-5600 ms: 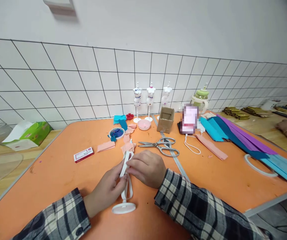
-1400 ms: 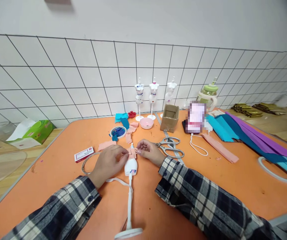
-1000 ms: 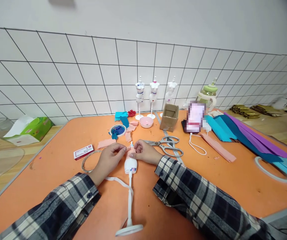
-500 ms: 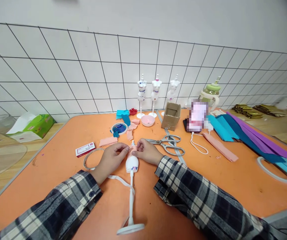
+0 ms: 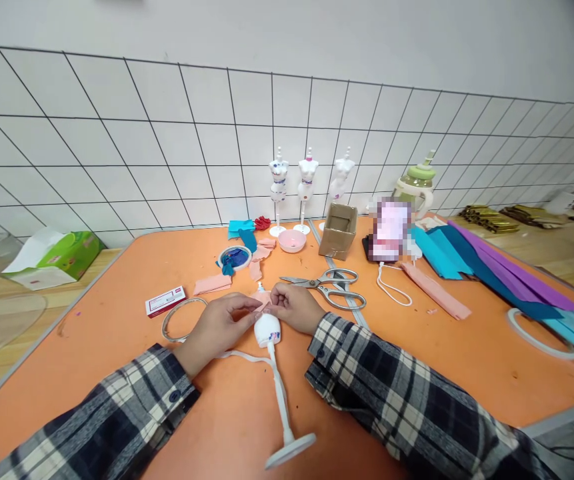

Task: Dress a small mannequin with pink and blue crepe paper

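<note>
A small white dress-form mannequin (image 5: 267,330) on a thin stand lies tilted toward me, its round base near the front. Pink crepe paper (image 5: 261,301) covers the upper torso. My left hand (image 5: 217,328) pinches the paper's left side between thumb and fingers. From the right, my right hand (image 5: 295,308) has its fingers closed on the same paper at the chest. Fingertips partly hide the paper's edges. A white ribbon-like strip (image 5: 244,357) runs from beneath my left hand to the stand. By the left wrist lies a tape roll (image 5: 165,327).
Scissors (image 5: 324,287) lie right of my hands, before a cardboard box (image 5: 338,233). A pink bowl (image 5: 292,241), three standing mannequins (image 5: 308,177) and crepe scraps (image 5: 211,284) are behind. A phone (image 5: 391,230) and long colored paper (image 5: 501,263) occupy the right; a small box (image 5: 165,301) is left.
The mannequin has turned, its base swinging right and its torso tipping. Both hands stay at the pink paper, which now spreads wider across the chest. The view has shifted slightly.
</note>
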`<state>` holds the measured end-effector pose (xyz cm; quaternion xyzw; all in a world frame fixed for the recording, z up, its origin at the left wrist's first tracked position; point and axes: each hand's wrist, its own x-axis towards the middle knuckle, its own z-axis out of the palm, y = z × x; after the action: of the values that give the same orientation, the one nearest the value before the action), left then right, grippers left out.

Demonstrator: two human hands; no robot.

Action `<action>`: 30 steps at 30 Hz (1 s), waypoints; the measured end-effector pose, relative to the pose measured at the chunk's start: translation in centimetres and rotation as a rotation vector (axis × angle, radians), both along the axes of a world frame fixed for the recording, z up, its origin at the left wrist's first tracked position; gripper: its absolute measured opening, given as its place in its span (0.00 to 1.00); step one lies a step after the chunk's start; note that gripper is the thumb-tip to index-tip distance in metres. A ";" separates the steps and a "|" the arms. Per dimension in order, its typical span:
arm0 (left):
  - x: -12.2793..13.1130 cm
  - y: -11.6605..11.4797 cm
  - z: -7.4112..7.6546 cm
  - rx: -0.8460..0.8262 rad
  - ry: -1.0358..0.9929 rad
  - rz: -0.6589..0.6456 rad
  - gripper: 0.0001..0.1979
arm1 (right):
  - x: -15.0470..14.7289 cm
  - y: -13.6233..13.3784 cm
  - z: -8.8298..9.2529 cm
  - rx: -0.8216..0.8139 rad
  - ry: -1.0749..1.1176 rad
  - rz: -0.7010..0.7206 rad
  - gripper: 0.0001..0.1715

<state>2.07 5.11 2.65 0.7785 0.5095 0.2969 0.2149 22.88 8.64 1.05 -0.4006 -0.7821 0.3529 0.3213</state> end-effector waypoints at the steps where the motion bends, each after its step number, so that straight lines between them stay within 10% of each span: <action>1: 0.1 -0.1 0.1 0.010 0.009 -0.009 0.15 | 0.1 0.0 0.2 0.026 -0.021 0.007 0.11; 11: 0.4 -0.5 0.7 -0.005 0.062 -0.022 0.16 | 1.8 0.2 0.9 0.243 -0.167 0.177 0.11; 17: 0.4 -0.6 0.8 -0.008 0.035 -0.020 0.16 | 1.7 -0.6 1.7 0.303 -0.198 -0.075 0.12; 30: 0.6 -0.5 0.5 0.103 0.045 -0.016 0.14 | 0.3 -0.7 1.2 0.553 -0.303 0.046 0.13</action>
<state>2.66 4.66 3.13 0.7991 0.4918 0.3036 0.1653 23.21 7.94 2.28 -0.3282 -0.8963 0.0704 0.2896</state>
